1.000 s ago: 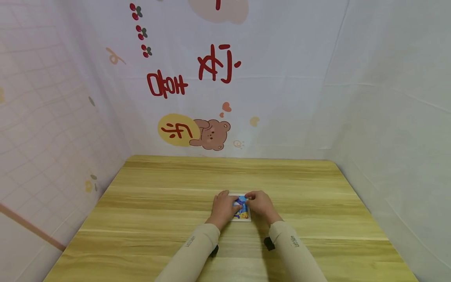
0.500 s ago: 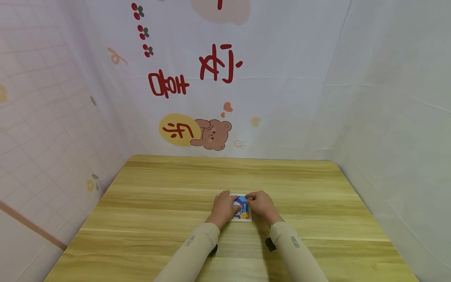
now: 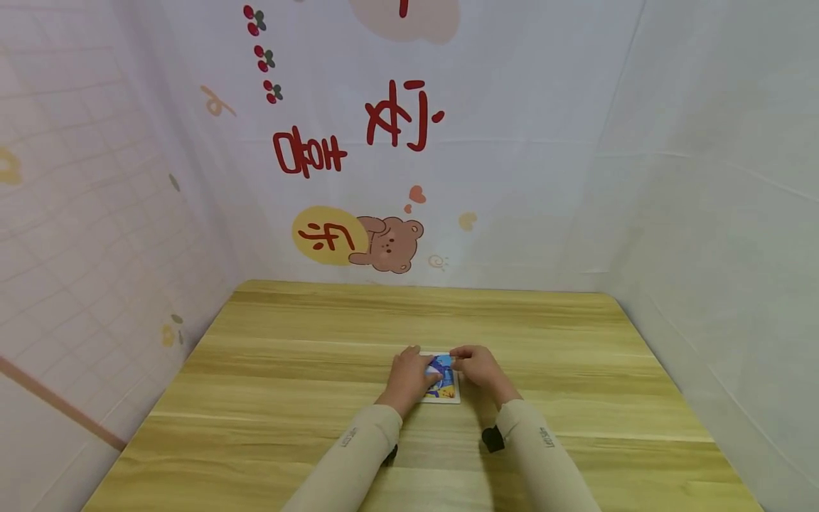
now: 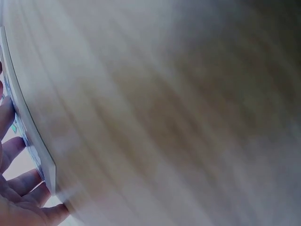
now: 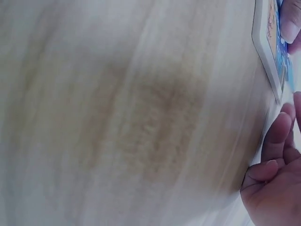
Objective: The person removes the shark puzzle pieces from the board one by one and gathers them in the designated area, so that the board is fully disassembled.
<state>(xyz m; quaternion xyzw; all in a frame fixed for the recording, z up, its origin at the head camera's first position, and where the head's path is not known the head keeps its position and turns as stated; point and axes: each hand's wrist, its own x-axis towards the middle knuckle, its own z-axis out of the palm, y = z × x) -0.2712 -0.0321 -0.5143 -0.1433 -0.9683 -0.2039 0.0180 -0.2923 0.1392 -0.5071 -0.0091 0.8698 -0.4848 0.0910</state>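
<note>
Head view has swung slightly, both hands staying at the white-edged picture (image 3: 447,390). Nearest: cream sleeves (image 3: 353,446). Left hand (image 3: 407,378): fingers spread over the picture's left side, thumb on its printed face. Right hand (image 3: 480,366): thumb and forefinger close together at the upper right corner; cannot tell whether they pinch anything. Picture lies between the desk's (image 3: 307,341) left and right edges, short of the far edge.

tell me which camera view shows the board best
The head view: it shows the board's printed face from above, though the left hand covers part. The left wrist view shows mainly its edge; the right wrist view, one corner and some print.
</note>
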